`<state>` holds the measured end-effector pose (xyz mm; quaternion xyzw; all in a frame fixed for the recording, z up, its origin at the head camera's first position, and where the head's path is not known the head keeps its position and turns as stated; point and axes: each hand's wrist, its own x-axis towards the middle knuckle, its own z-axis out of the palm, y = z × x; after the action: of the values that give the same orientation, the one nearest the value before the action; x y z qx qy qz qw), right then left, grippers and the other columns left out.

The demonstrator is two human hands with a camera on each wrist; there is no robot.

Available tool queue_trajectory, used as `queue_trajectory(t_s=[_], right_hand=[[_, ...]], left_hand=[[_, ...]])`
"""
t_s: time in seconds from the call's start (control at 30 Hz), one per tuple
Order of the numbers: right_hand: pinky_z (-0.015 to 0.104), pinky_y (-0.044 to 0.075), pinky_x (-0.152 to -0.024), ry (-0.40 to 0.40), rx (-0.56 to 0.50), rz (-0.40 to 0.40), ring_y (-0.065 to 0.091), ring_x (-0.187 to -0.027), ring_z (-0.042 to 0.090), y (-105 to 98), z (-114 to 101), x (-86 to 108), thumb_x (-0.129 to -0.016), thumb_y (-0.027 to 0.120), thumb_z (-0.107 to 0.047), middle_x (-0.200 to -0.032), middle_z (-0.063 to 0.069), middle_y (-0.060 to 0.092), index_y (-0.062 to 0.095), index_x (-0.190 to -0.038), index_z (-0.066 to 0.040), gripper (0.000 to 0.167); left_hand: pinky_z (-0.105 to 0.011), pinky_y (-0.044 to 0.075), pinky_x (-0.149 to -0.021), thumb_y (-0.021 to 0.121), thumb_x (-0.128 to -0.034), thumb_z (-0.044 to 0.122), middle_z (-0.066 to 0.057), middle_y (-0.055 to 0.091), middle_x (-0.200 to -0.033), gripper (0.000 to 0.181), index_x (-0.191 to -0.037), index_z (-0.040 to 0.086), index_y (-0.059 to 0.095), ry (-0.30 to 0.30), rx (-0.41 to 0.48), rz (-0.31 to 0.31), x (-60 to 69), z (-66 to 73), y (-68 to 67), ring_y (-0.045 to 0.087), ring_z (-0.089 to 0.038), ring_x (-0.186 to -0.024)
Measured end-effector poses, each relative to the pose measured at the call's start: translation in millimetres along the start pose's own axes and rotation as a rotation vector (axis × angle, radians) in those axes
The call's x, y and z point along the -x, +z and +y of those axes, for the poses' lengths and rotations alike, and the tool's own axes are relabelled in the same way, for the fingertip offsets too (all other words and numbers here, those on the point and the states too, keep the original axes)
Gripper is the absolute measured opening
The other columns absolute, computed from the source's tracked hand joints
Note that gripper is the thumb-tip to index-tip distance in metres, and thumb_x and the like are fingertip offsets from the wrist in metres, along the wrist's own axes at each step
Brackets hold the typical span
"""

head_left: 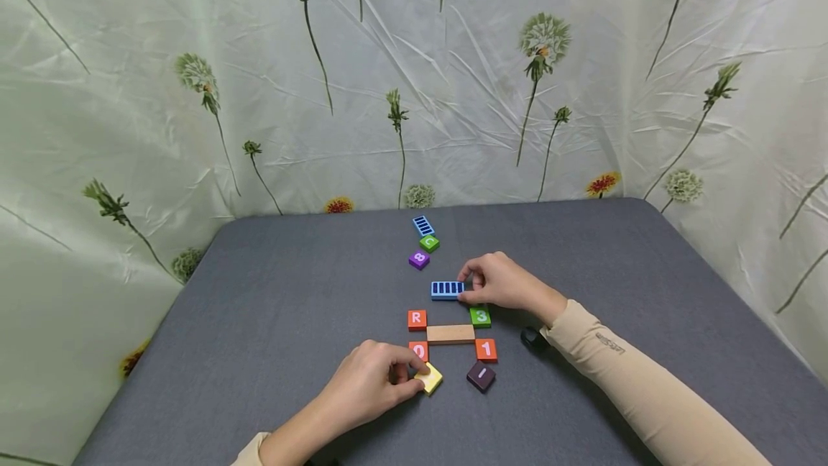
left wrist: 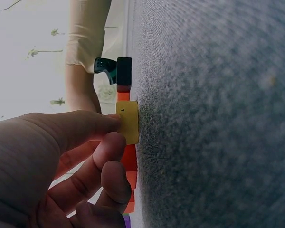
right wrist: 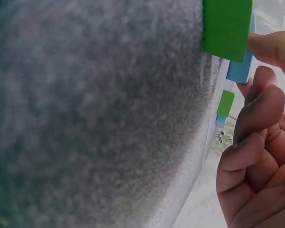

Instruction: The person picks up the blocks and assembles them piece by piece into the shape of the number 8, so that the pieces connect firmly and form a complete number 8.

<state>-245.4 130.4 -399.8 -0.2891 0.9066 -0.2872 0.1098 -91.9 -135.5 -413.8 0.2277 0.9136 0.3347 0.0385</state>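
My left hand (head_left: 365, 383) pinches a yellow block (head_left: 432, 379) between thumb and fingers, near the front of the layout. In the left wrist view, that yellow block (left wrist: 128, 122) stands close to the cloth. Farther back, my right hand (head_left: 511, 285) pinches the right end of a blue slotted block (head_left: 445, 290). Between the hands lies a plain wooden bar (head_left: 451, 334). Around its corners are a red R block (head_left: 417, 320), a green 3 block (head_left: 481, 317), an orange 1 block (head_left: 486, 351) and a red 0 block (head_left: 417, 350), partly covered by my left fingers.
A dark block (head_left: 481, 376) lies in front of the 1. Behind the right hand's work are a purple 8 block (head_left: 419, 259), a green C block (head_left: 430, 243) and another blue slotted block (head_left: 423, 226). Flowered curtains (head_left: 466, 128) border the grey table (head_left: 272, 308).
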Motion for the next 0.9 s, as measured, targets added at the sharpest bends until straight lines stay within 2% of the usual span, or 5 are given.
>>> queue_trajectory(t_s=[0.17, 0.37, 0.63, 0.9], right_hand=[[0.021, 0.037, -0.056, -0.025, -0.014, 0.001, 0.048, -0.059, 0.004, 0.0, 2.6, 6.1, -0.091, 0.084, -0.020, -0.066, -0.008, 0.057, 0.076, -0.105, -0.004, 0.022], [0.021, 0.035, -0.055, -0.095, -0.034, 0.012, 0.045, -0.057, 0.002, -0.8, 3.5, 16.5, -0.089, 0.084, -0.019, -0.065, -0.009, 0.055, 0.075, -0.102, -0.005, 0.021], [0.020, 0.035, -0.056, -0.133, -0.051, 0.008, 0.043, -0.057, -0.001, -3.9, -4.4, 29.8, -0.088, 0.084, -0.019, -0.065, -0.012, 0.053, 0.075, -0.101, -0.005, 0.020], [0.019, 0.036, -0.056, -0.184, -0.082, 0.001, 0.041, -0.056, -0.004, -1.5, -11.0, 46.7, -0.087, 0.082, -0.015, -0.064, -0.015, 0.051, 0.074, -0.100, -0.009, 0.016]], left_hand=[[-0.018, 0.036, -0.053, 0.088, -0.0871, 0.016, 0.022, 0.056, -0.063, 0.013, -0.095, 0.025, 0.084, 0.007, 0.002, 0.006, 0.0, 0.0, 0.3, 0.045, 0.009, -0.056], [-0.019, 0.037, -0.053, 0.088, -0.0875, 0.016, 0.021, 0.057, -0.064, 0.013, -0.095, 0.025, 0.084, 0.016, 0.013, 0.006, 0.3, 0.5, 0.0, 0.046, 0.008, -0.057], [-0.019, 0.037, -0.053, 0.088, -0.0879, 0.016, 0.020, 0.055, -0.064, 0.012, -0.096, 0.024, 0.084, -0.021, 0.021, -0.027, -0.4, 0.7, -1.7, 0.046, 0.007, -0.057], [-0.018, 0.037, -0.053, 0.088, -0.0876, 0.015, 0.021, 0.055, -0.063, 0.012, -0.095, 0.024, 0.084, -0.005, 0.010, -0.009, -0.3, 0.9, -1.3, 0.045, 0.009, -0.056]])
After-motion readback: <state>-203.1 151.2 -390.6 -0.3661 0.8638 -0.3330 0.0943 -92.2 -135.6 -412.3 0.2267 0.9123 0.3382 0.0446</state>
